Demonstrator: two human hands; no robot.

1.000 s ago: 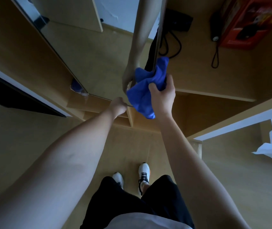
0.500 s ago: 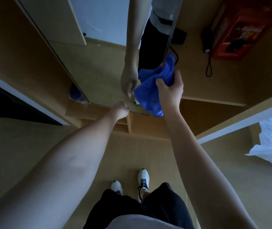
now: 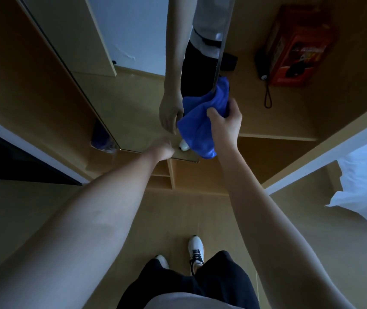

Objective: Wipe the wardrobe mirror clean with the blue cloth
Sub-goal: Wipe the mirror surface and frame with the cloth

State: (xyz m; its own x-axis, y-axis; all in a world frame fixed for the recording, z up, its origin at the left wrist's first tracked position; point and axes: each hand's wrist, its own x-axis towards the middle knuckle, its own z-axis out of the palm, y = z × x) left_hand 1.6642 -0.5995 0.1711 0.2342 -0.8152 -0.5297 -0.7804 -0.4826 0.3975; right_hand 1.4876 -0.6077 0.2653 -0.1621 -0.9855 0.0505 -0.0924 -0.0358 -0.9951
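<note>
The blue cloth (image 3: pixel 201 121) is bunched against the wardrobe mirror (image 3: pixel 133 103) at its right edge, near the lower right corner; the right hand (image 3: pixel 225 121) grips it, thumb and fingers curled into the folds; the left hand (image 3: pixel 163 148) rests at the mirror's bottom edge, whether it clasps the edge I cannot tell; inside the wardrobe, right of the mirror, a red box (image 3: pixel 298 47) sits on a shelf (image 3: pixel 278 137); white bedding (image 3: pixel 365 186) lies at the far right.
</note>
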